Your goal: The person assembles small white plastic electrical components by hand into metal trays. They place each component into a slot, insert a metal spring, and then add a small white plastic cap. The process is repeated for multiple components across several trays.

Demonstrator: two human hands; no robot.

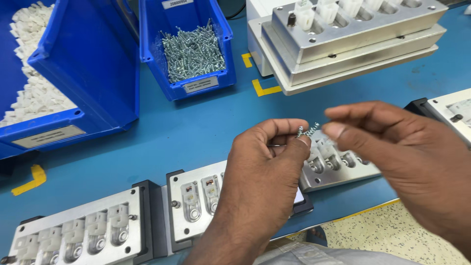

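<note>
The person's left hand (pixel 265 167), raised with its back to the camera and fingers curled into a pinch against the thumb, meets the right hand (pixel 392 147), which reaches in from the right with thumb and forefinger extended toward the left fingertips.

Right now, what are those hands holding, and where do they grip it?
The left hand pinches a few small metal springs at their near end between thumb and fingertips. The right hand touches their far end with its fingertips.
</note>
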